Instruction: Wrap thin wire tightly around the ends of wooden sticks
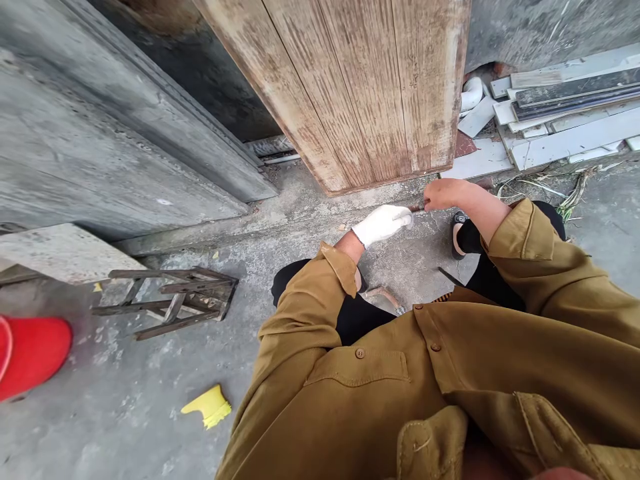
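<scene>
My left hand, in a white glove, is closed on one end of a short, thin brown rod. The bare right hand has its fingers pinched together at the rod's other end, just to the right. I cannot make out exactly what the rod is. Both hands are low over the concrete floor, in front of a weathered wooden plank panel. Between my legs lie a thin dark bar and a curved, pinkish-brown tubular piece, partly hidden by my clothes.
A small wooden stool lies tipped over on the left. Farther left is a red plastic container. A yellow scrap lies on the floor. Stacked boards and a white pipe elbow stand along the wall at right.
</scene>
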Demonstrator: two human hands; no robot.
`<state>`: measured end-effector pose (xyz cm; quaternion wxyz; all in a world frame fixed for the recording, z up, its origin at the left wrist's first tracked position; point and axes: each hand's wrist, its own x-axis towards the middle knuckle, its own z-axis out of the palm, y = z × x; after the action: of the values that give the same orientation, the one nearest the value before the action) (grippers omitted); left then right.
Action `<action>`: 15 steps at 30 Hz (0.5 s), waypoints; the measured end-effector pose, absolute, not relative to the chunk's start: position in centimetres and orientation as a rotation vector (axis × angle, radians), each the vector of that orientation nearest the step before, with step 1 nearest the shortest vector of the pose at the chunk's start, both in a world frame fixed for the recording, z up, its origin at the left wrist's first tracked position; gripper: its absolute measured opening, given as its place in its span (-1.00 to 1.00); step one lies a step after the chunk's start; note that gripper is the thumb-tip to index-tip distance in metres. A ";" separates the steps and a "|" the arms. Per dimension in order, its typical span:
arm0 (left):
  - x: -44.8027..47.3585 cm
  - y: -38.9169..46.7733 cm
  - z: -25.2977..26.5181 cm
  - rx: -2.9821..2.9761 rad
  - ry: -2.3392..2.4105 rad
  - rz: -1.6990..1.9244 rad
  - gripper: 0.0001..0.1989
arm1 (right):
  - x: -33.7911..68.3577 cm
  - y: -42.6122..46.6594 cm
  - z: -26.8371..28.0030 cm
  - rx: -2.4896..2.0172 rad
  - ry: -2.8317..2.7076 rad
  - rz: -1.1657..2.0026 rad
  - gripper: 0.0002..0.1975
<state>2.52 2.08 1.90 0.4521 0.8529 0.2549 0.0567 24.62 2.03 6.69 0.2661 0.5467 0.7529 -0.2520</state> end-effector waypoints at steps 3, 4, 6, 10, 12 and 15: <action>1.9 3.1 2.0 2.203 0.690 0.170 -0.71 | 24.6 1.4 7.2 1.147 2.004 -1.041 -0.77; 1.7 3.5 2.0 2.219 0.707 0.191 -0.72 | 24.7 1.3 7.5 1.063 2.002 -1.195 -0.78; 1.5 3.9 1.9 2.191 0.721 0.234 -0.72 | 25.0 1.1 8.4 0.993 2.050 -1.465 -0.81; 1.7 3.4 1.6 1.927 0.770 0.295 -0.69 | 25.9 1.0 9.9 1.407 2.296 -1.720 -0.74; 2.1 2.8 1.5 1.823 0.747 0.251 -0.68 | 26.1 1.1 10.0 1.713 2.325 -1.734 -0.69; 2.6 1.8 1.5 1.787 0.707 0.175 -0.69 | 26.2 1.5 9.6 1.973 2.277 -1.549 -0.68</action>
<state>2.56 1.79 1.48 0.5697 0.7611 0.3010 0.0746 26.15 1.49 9.56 -0.1228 0.5781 0.6669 -0.4538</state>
